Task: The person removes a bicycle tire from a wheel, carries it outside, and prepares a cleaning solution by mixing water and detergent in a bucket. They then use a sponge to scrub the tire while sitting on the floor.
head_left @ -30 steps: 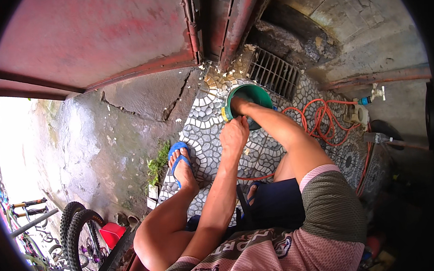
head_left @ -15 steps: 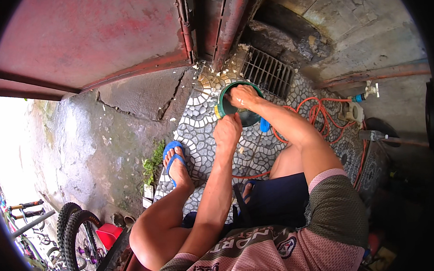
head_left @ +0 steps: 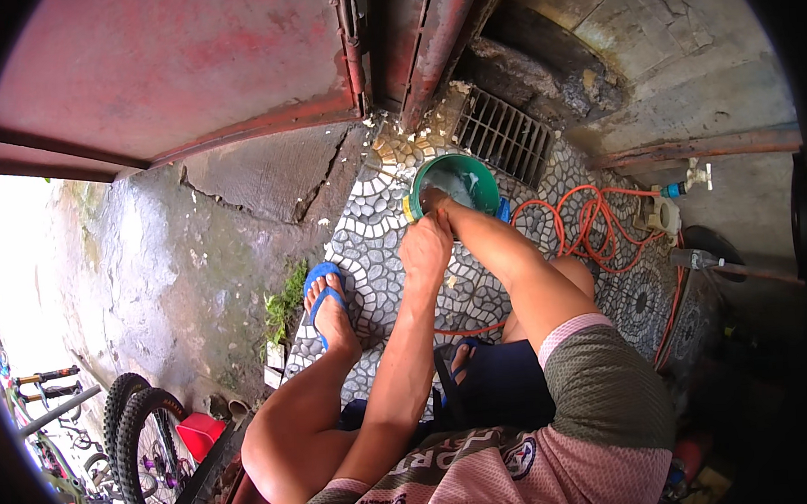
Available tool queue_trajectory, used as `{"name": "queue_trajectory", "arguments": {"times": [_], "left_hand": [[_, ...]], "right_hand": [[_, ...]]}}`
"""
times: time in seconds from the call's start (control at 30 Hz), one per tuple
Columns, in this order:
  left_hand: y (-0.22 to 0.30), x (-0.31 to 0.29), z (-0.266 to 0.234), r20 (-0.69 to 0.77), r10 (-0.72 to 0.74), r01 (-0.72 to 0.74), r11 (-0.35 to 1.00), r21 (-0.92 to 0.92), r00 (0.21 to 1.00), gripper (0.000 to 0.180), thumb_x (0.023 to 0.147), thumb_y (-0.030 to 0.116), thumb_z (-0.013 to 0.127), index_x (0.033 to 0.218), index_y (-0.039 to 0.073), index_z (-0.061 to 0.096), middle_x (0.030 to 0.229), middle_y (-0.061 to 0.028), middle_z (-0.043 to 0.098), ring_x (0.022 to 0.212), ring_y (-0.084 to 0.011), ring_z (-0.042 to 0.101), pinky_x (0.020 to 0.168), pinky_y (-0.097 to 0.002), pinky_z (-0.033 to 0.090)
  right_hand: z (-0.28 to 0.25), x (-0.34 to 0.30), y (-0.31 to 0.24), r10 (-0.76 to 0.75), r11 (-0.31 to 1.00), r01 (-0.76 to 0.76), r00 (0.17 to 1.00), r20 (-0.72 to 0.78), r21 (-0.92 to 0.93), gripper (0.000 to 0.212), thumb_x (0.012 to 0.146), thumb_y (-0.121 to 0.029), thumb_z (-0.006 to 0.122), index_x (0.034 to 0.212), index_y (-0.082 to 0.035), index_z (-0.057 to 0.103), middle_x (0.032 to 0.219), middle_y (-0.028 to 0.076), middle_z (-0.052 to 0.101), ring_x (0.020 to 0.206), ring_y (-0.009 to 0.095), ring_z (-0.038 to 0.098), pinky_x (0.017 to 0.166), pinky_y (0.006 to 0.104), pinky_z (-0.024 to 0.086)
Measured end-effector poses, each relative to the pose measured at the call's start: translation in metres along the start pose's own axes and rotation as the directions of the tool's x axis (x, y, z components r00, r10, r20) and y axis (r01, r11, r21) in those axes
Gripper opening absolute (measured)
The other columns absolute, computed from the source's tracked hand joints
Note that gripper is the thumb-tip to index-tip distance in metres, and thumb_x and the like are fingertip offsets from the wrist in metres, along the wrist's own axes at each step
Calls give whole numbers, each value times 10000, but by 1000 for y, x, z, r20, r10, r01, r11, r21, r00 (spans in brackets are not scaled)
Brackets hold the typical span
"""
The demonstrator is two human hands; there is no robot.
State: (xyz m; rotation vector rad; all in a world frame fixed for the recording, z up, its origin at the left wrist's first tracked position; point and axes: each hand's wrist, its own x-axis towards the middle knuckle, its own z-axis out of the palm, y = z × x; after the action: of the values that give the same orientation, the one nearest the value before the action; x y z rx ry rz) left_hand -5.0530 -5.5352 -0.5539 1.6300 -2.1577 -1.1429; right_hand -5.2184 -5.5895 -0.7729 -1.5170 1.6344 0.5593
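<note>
A green bucket (head_left: 483, 185) rests on the pebble-patterned paving in front of me, with whitish, soapy-looking liquid inside. My left hand (head_left: 427, 249) is closed on its near rim. My right hand (head_left: 436, 199) reaches down inside, against the near left part of the wall. Its fingers are hidden there, so what they touch or hold does not show. Something small and blue (head_left: 504, 210) sits against the bucket's right side.
A metal drain grate (head_left: 504, 135) lies just beyond the bucket. An orange hose (head_left: 591, 221) coils at the right, below a wall tap (head_left: 696, 176). A red metal gate (head_left: 233, 70) stands at the far left. Bicycle wheels (head_left: 151, 443) and a red container (head_left: 201, 436) are at lower left.
My right hand has moved from the bucket's far left part toward the near left wall, sinking deeper. More of the bucket's inside and the whitish liquid shows. My left hand stays at the rim.
</note>
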Motion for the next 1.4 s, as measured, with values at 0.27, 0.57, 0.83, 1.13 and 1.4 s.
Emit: {"name": "queue_trajectory", "arguments": {"times": [0.27, 0.57, 0.83, 1.13, 1.4], "left_hand": [[-38, 5, -16, -44, -99, 102, 992, 77, 994, 428, 1030, 384, 554, 870, 38, 748, 810, -260, 731, 779, -464, 731, 732, -561, 592], [-13, 2, -6, 60, -68, 66, 997, 36, 996, 413, 1033, 386, 543, 918, 52, 756, 838, -260, 736, 822, -473, 728, 766, -567, 583], [-34, 5, -18, -2, -106, 106, 994, 31, 994, 389, 1033, 387, 545, 959, 67, 754, 868, -258, 739, 838, -474, 725, 766, -570, 581], [-28, 2, -15, 22, -85, 86, 996, -20, 996, 377, 1023, 405, 575, 973, 82, 763, 838, -266, 721, 823, -489, 706, 750, -569, 565], [-17, 2, -9, 40, -48, 49, 998, -26, 998, 383, 1022, 404, 574, 975, 76, 765, 851, -269, 722, 821, -487, 706, 751, -566, 566]], "right_hand": [[-101, -98, -73, -64, 996, 59, 994, -86, -62, 280, 830, -203, 714, 1016, -7, 784, 1115, 222, 748, 1067, 352, 726, 895, 458, 573], [-3, -21, -2, 111, 987, -130, 976, -189, -90, 572, 888, -276, 670, 1433, -120, 600, 1483, 180, 536, 1256, 337, 641, 1073, 413, 501], [-80, -60, -66, -81, 996, 76, 982, -170, -40, 258, 800, -178, 721, 1008, -46, 797, 1119, 228, 745, 1063, 359, 730, 883, 462, 582], [-62, -81, -48, -8, 987, -13, 992, -128, -163, 515, 899, -231, 674, 1380, -56, 625, 1252, 241, 703, 1166, 417, 680, 943, 486, 574], [-15, -5, -26, -142, 963, 129, 989, -39, -238, 487, 907, -223, 647, 1336, 6, 632, 1358, 256, 648, 1200, 363, 680, 988, 464, 559]]}}
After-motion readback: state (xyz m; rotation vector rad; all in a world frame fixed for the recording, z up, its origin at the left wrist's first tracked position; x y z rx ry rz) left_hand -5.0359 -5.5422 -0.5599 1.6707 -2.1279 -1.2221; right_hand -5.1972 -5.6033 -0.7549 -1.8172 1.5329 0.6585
